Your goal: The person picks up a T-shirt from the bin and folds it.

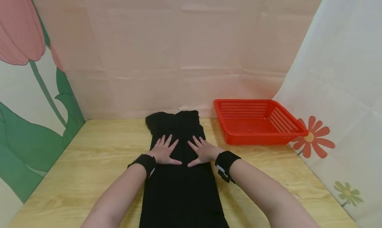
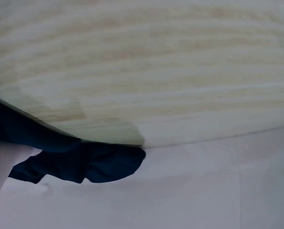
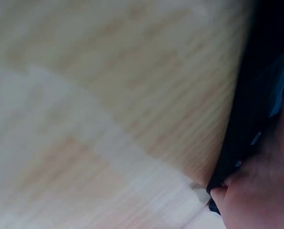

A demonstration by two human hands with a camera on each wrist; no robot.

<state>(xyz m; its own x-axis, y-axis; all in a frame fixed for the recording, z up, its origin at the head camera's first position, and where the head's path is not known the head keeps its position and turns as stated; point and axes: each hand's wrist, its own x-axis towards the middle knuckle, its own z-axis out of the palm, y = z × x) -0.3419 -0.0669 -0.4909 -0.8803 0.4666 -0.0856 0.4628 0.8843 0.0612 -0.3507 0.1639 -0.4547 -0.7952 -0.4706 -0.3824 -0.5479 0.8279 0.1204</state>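
Observation:
A black garment (image 1: 180,191) lies as a long strip down the middle of the table, its far end bunched against the back wall. Spread-fingered, my left hand (image 1: 164,152) rests on the cloth's left side. My right hand (image 1: 204,151) lies flat on its right side, fingers also spread. The two thumbs point toward each other with black fabric between them. In the left wrist view the garment's far end (image 2: 111,162) shows as a crumpled dark edge beside part of that hand. The right wrist view catches the garment's side edge (image 3: 242,109) next to my fingers.
A red plastic basket (image 1: 264,138) with slotted walls stands at the back right, close to the garment. The wood-grain table (image 1: 98,155) meets a pink back sheet (image 1: 179,55). Flower-printed sheets (image 1: 343,98) hang along the sides.

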